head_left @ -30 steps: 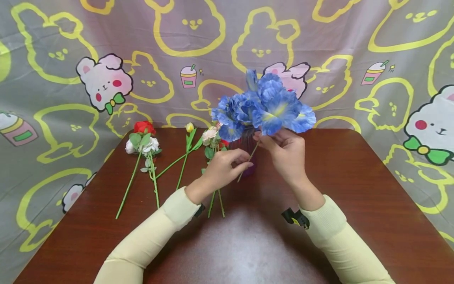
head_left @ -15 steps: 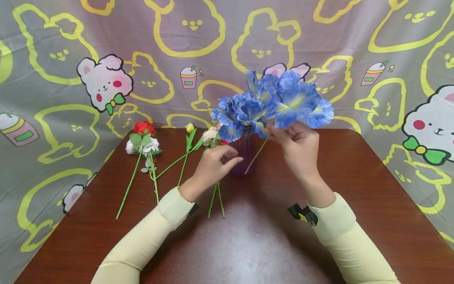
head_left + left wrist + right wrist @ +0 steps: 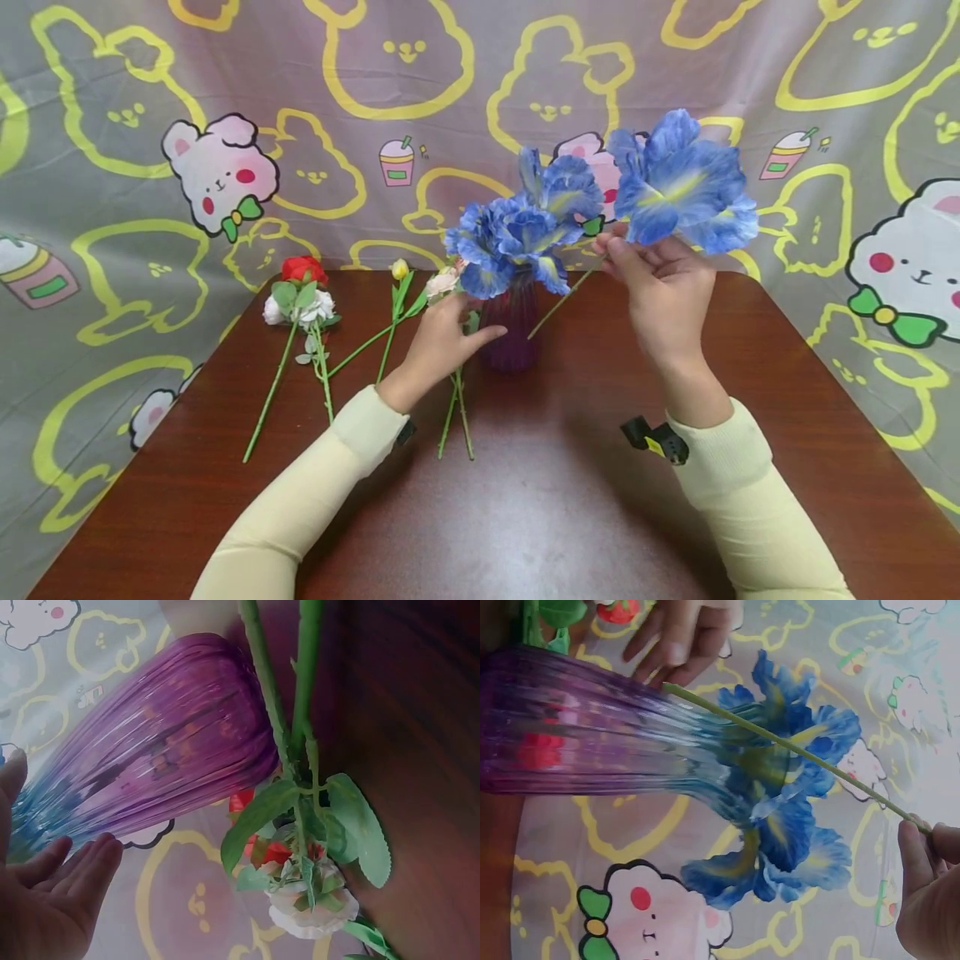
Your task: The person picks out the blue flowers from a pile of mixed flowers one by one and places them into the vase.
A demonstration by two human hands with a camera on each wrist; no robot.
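Observation:
My right hand (image 3: 667, 312) pinches the stem of a blue iris (image 3: 678, 196) just under its bloom. The bare lower stem (image 3: 802, 754) slants down toward the vase, passing in front of it in the right wrist view. My left hand (image 3: 438, 342) is beside the vase neck with its fingers extended and thumb apart. It grips nothing; whether the fingertips (image 3: 105, 851) touch the glass I cannot tell. The ribbed vase (image 3: 512, 333), purple below and bluish at its neck (image 3: 705, 750), stands upright. Several blue irises (image 3: 517, 233) fill its mouth.
Left of the vase lie pale pink roses (image 3: 311, 911), partly behind my left hand. Farther left are a yellow tulip (image 3: 400, 269), white roses (image 3: 318, 308) and a red rose (image 3: 303, 269). A patterned cloth (image 3: 450, 83) hangs behind the brown table (image 3: 510, 517).
My right hand has carried the iris up and to the right, away from the vase blooms. My left hand has let go of the stem and shifted left to the vase's side.

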